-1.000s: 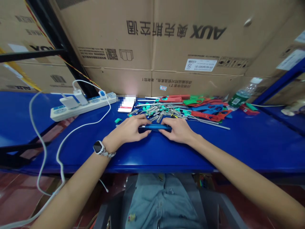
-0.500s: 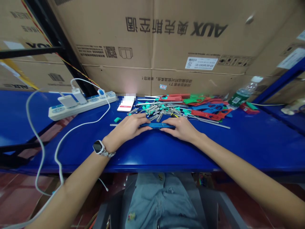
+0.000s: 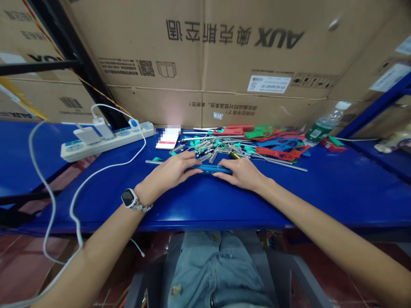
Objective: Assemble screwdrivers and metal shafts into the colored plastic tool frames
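Slim blue handle-like piece [image 3: 209, 169], elongated, smooth-looking, held crosswise and near level between left hand [image 3: 180, 168] and right hand [image 3: 243, 172], both ends covered by fingers; thin silvery rod [image 3: 153, 162] roughly in line beyond left hand, any join hidden.

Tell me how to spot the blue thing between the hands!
Find the blue table before the big cardboard box. There, the left hand and right hand hold a slim blue piece. Unlike the heap behind, it's held at both ends.
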Motion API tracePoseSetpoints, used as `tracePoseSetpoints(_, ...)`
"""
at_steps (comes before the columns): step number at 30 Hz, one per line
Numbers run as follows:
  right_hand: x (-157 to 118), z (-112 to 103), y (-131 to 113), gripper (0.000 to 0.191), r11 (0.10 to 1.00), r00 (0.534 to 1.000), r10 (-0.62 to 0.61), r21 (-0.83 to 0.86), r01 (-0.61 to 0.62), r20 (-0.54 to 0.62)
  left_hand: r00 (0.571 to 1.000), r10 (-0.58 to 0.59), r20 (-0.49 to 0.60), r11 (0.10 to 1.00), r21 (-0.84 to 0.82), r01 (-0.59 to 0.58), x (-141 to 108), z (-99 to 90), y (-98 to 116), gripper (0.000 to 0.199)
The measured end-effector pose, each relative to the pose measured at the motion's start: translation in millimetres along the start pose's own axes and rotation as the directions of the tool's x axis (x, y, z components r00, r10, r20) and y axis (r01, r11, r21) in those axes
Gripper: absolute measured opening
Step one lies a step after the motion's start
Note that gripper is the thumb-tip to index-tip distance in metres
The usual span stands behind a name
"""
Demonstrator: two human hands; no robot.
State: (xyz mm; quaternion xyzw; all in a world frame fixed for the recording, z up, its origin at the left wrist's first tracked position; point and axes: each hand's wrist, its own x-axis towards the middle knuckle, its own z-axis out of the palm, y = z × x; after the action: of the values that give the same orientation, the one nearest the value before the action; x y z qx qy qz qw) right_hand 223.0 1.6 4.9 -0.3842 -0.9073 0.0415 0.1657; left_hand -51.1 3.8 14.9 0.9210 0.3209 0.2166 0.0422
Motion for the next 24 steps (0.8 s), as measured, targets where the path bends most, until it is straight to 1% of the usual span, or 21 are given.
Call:
tracePoseSetpoints(2,-0.3,0.3,0.5,0.036,1.000,1.000,-0.018,0.004,0.018,-0.002,1.000,-0.001,-0.004,1.000,-0.012,0.001,-0.1,0.0,-1.0,0.028)
tracePoseSetpoints(7,-0.5,-0.5,1.6,0.030,0.992,0.997,-0.058,0.106,0.063,-0.050,1.000,0.006,-0.008,0.999,-0.045,-0.006,0.2,0.5,-4.5,0.027)
tracePoseSetpoints(12,-0.8,-6.0,-1.6,0.035,0.991,0.998,-0.068,0.114,0.069,-0.018,1.000,0.028,-0.015,0.998,-0.058,-0.029,0.4,0.5,-5.0,0.026)
tracePoseSetpoints(15,-1.0,-8.2,-2.1,0.037,0.991,0.999,-0.052,0.124,0.052,0.000,0.999,0.047,-0.017,0.997,-0.064,-0.048,0.3,0.0,-2.7,0.027)
tracePoseSetpoints(19,-1.9,-9.2,1.6,0.026,0.967,0.999,0.011,0.253,-0.001,-0.037,0.998,0.055,-0.038,0.997,-0.046,-0.057,-0.1,-1.9,-0.9,0.027)
tracePoseSetpoints(21,-2.7,-9.1,4.1,0.025,0.954,0.998,0.035,0.300,-0.020,-0.044,0.996,0.060,-0.064,0.998,-0.022,-0.061,-0.6,-3.0,-2.9,0.028)
tracePoseSetpoints(24,-3.6,-8.5,6.5,0.027,0.952,0.999,0.007,0.306,0.009,-0.053,0.995,0.063,-0.078,0.998,-0.001,-0.064,-1.2,-4.2,-7.4,0.028)
